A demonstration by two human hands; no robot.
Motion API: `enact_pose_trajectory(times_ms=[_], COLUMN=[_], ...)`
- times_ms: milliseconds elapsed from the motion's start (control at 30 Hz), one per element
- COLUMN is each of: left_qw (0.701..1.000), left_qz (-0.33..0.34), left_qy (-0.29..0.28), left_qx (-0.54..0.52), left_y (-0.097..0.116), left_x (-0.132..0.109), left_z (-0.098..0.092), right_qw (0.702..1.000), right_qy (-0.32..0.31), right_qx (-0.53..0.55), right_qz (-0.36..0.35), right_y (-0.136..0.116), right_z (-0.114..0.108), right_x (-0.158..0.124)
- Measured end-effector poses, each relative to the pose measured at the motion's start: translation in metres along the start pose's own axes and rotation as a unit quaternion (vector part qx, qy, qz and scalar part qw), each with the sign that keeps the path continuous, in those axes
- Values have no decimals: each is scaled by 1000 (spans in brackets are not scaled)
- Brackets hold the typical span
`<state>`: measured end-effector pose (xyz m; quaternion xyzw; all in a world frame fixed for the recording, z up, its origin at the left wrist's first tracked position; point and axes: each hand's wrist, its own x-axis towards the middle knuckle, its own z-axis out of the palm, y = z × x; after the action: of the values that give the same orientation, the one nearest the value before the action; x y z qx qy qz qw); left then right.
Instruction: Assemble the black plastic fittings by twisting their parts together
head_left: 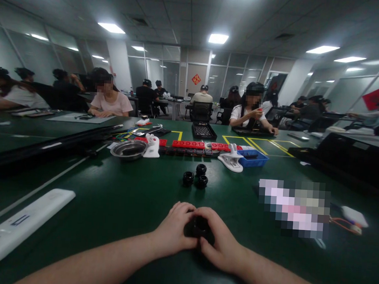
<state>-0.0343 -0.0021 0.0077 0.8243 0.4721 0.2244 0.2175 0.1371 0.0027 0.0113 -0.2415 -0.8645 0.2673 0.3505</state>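
Near the front of the green table (160,191), both my hands close around a glossy black round part (200,228). My left hand (179,227) curves along its left side, with the thumb at the near edge. From the right, my right hand (224,236) wraps it, fingers over the far side and thumb in front. The fingers cover much of its outline. Just beyond stand three similar black round parts, one at the left (188,178), one at the right (202,181) and one behind (201,169), each showing a ring-shaped top.
Farther back are a metal bowl (129,150), two white clips (152,146), a row of red blocks (189,145) and a blue tray (254,162). A long white device (27,224) lies left; a blurred pinkish item (291,208) lies right. People sit across the table.
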Motion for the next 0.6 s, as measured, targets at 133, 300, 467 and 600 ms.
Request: enact_pose_trajectory(times_ms=[133, 300, 467, 600], left_qw=[1000, 999, 999, 1000], left_qz=[3, -12, -15, -2], left_qy=[-14, -28, -32, -28], left_qx=[16, 24, 7, 13], left_y=[-5, -7, -1, -3], left_x=[0, 1, 0, 0], left_z=[3, 3, -2, 0], right_qw=[997, 991, 997, 994], right_qy=[35, 27, -3, 22], right_qx=[-62, -128, -79, -110], right_qz=[9, 43, -20, -5], right_y=[2, 0, -6, -4], right_z=[-2, 1, -2, -2], right_x=[-1, 0, -1, 0])
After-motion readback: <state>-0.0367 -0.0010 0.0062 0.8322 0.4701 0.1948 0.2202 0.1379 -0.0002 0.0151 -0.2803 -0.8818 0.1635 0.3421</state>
